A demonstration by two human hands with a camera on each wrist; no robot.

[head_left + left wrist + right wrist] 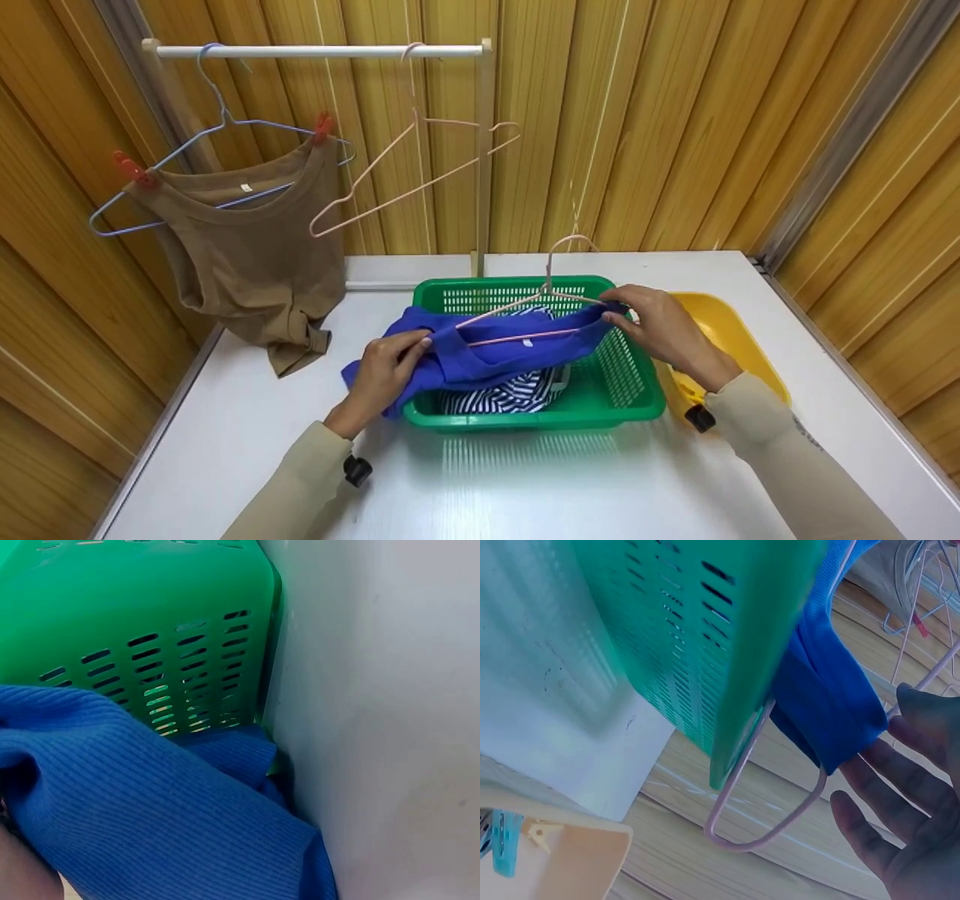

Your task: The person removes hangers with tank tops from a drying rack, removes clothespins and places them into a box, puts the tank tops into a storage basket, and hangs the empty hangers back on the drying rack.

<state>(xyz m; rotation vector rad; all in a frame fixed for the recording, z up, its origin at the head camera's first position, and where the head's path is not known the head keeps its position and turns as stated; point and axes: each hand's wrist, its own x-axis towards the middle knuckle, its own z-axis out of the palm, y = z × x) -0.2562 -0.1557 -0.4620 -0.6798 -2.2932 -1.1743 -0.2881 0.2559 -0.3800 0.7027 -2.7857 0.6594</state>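
A blue ribbed tank top [480,364] lies across the green basket [525,421], its left part hanging over the basket's side. Inside its neck opening is a pink wire hanger [550,270], hook up. My left hand [382,375] pinches the top's left shoulder between thumb and fingers. At the other shoulder, my right hand [660,330] holds the strap's edge by the hanger's arm. In the right wrist view, the hanger's rounded end [739,846] sticks out past the blue strap [840,712], beside the fingertips. The left wrist view shows mostly blue cloth [165,802]; the fingertips there are hidden.
A striped garment [502,397] lies in the basket. Behind, a rack bar [322,52] carries a brown top [247,247] with red clothespins [135,171] on a blue hanger, plus a bare pink hanger [405,187]. A yellow tray [739,337] with clothespins stands right of the basket.
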